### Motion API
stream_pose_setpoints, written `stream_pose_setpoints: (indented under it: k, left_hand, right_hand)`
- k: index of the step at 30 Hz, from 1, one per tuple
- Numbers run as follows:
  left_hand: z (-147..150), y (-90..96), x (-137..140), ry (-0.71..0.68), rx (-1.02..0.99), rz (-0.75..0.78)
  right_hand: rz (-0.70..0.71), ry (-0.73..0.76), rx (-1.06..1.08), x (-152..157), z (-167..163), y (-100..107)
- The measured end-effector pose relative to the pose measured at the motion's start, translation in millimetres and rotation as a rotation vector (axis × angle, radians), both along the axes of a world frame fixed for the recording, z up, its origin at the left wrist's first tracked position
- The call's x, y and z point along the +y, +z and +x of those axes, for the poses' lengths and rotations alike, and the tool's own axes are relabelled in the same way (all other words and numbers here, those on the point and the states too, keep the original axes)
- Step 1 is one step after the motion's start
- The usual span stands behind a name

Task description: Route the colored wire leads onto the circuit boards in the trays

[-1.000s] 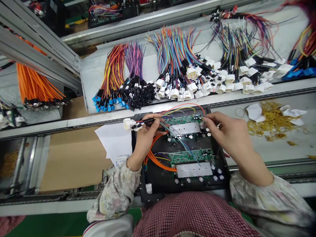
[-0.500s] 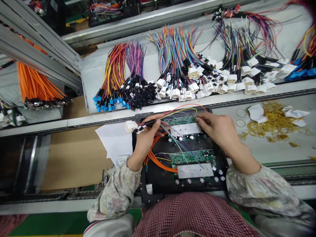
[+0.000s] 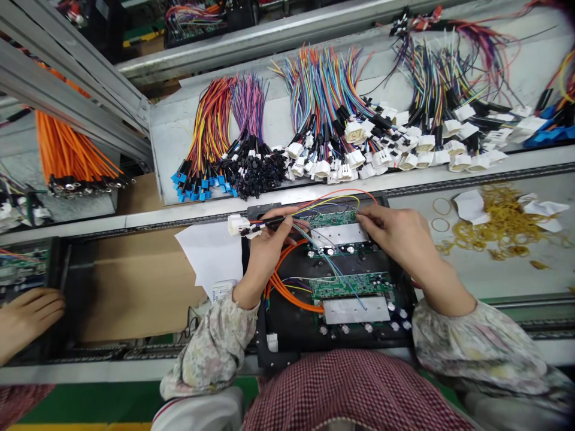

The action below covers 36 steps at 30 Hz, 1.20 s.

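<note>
My left hand (image 3: 269, 242) is closed around the black-sleeved part of a wire harness (image 3: 272, 221). The harness's white connector (image 3: 238, 225) sticks out to the left, and its thin coloured wires fan out rightward. My right hand (image 3: 390, 230) pinches the end of one of those wires at the right edge of the upper green circuit board (image 3: 332, 218); the wire's tip is hidden by my fingers. Loose blue and pale wires hang down over the lower circuit board (image 3: 350, 286). Both boards sit in a black case (image 3: 291, 329), with thick orange cables (image 3: 283, 278) along its left side.
Bundles of wire harnesses (image 3: 327, 120) lie on the shelf behind the case. Rubber bands (image 3: 489, 230) are scattered at right. White paper (image 3: 211, 254) and brown cardboard (image 3: 135, 287) lie at left. Another person's hand (image 3: 33, 317) touches a second black case (image 3: 54, 269) at far left.
Another person's hand and a second black case have come into view at far left. The hanging wires have shifted slightly over the lower board. My hands stay nearly in place.
</note>
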<state>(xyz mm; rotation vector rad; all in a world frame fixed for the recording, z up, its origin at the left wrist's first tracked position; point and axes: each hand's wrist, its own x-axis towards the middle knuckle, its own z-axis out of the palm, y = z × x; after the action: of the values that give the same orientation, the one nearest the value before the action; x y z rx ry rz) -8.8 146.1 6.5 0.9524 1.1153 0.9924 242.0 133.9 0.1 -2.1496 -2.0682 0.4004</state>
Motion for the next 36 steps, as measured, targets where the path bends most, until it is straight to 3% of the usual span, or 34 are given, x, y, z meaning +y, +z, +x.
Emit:
stream_pose_setpoints:
  k: [5,7,10,16,23,31,34,36]
  left_hand:
    - [0.1,-2.3,0.8,0.021,0.026,0.022]
    - [0.3,-2.5,0.7,0.021,0.025,0.021]
    - [0.8,-2.1,0.4,0.013,0.003,0.012]
    - [0.7,-3.7,0.9,0.032,-0.031,-0.019]
    - [-0.2,-6.8,2.0,0.04,-0.03,-0.031]
    - [-0.7,-4.9,1.0,0.033,0.028,-0.018]
    - [-1.3,-5.5,0.4,0.058,0.087,-0.025]
    - [-1.3,-5.8,0.4,0.064,0.121,-0.031]
  right_hand:
    - [0.139,-0.064,0.042,-13.9,-9.8,16.2]
    - [0.161,0.013,0.115,-25.3,-15.1,25.2]
    - [0.06,0.193,0.15,-35.0,-21.0,32.0]
    - [0.175,0.052,0.254,-8.1,-23.8,15.4]
    - [0.056,0.116,0.203,10.2,-27.0,-0.2]
    - [0.04,0.119,0.13,9.6,-31.0,9.3]
    - [0.104,0.053,0.11,-6.5,-27.6,22.8]
    - [0.091,0.094,0.125,-20.9,-23.3,30.4]
